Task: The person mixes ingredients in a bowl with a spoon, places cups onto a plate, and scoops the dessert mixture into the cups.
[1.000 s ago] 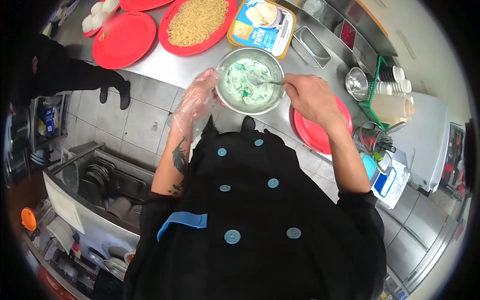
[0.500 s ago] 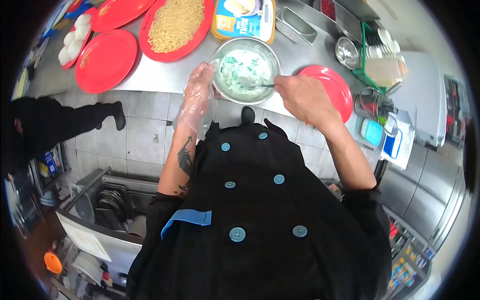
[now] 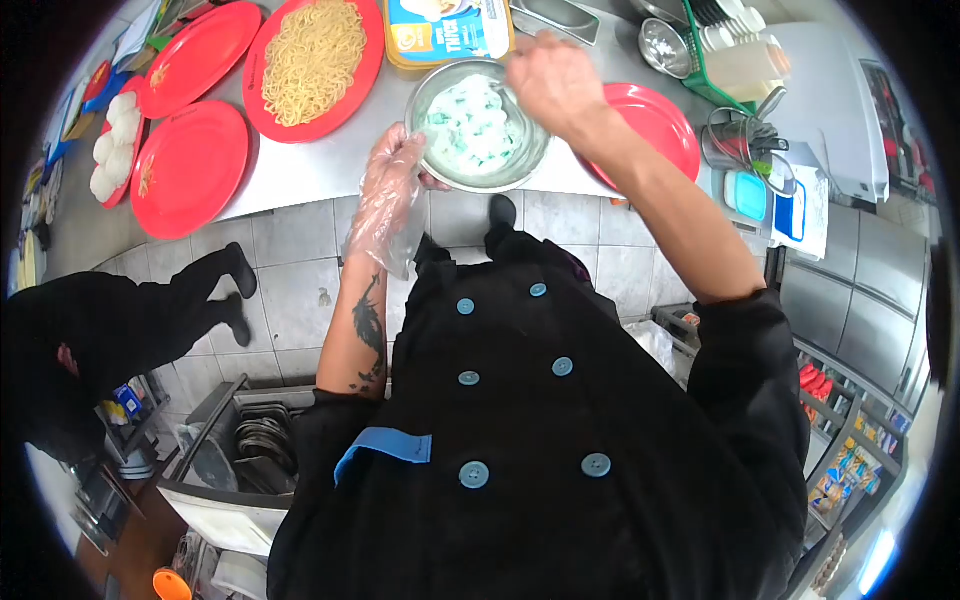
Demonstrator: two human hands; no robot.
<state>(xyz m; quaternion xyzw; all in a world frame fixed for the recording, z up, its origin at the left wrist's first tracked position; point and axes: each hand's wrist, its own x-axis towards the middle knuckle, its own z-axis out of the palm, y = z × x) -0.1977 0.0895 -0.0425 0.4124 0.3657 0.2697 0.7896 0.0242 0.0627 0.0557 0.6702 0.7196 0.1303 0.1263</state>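
Note:
A steel mixing bowl (image 3: 533, 168) at the counter's front edge holds a creamy white mixture with green pieces (image 3: 470, 130). My left hand (image 3: 394, 170), in a clear plastic glove, is closed on the bowl's left rim. Bare, my right hand (image 3: 558, 85) is closed over the bowl's upper right side, its fingers pointing away from me. The spoon in it is mostly hidden behind the hand. A tub with a blue and yellow label (image 3: 448, 38) stands right behind the bowl.
To the left, noodles (image 3: 315, 65) lie on a red plate, beside two more red plates (image 3: 190, 170) and white balls (image 3: 115, 145). At right are another red plate (image 3: 655, 130), a steel pitcher (image 3: 727, 140) and a green rack (image 3: 705, 70). A person in black (image 3: 130, 320) is at left.
My right hand has moved up and away from me, from the bowl's right side to its upper right rim, and the spoon has become hidden. My left hand stays on the bowl.

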